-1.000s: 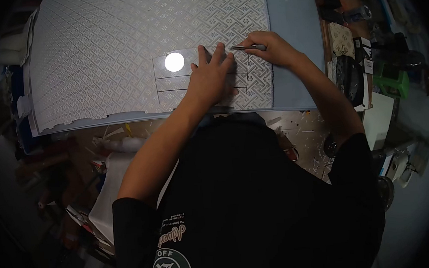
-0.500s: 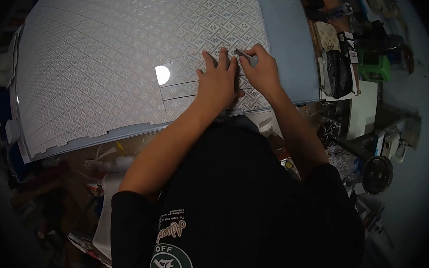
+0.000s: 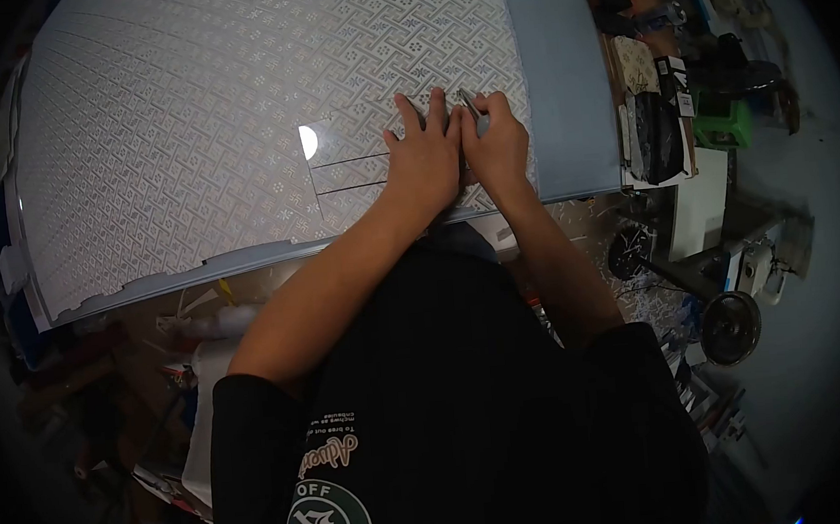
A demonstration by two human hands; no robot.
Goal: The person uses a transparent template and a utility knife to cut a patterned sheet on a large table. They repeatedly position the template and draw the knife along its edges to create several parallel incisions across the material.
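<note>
A large sheet with a silver-grey lattice and flower pattern (image 3: 205, 111) is spread over the table. On it lies a clear rectangular plate (image 3: 344, 175) with dark straight lines across it and a round glare at its corner. My left hand (image 3: 423, 160) rests on the plate with its fingers spread, pressing it flat. Close beside it, my right hand (image 3: 497, 145) grips a slim grey pen-like tool (image 3: 468, 101), its point near the plate's far edge. Whether it is a pen or a blade I cannot make out.
The blue-grey tabletop (image 3: 570, 105) shows to the right of the sheet. Beyond it are a dark pouch (image 3: 655, 138), a green stool (image 3: 725, 124) and a round black fan-like object (image 3: 731, 328). Pale scraps litter the floor.
My right hand has moved left with the tool, closer to my left hand, which stays on the plate. The view has shifted slightly.
</note>
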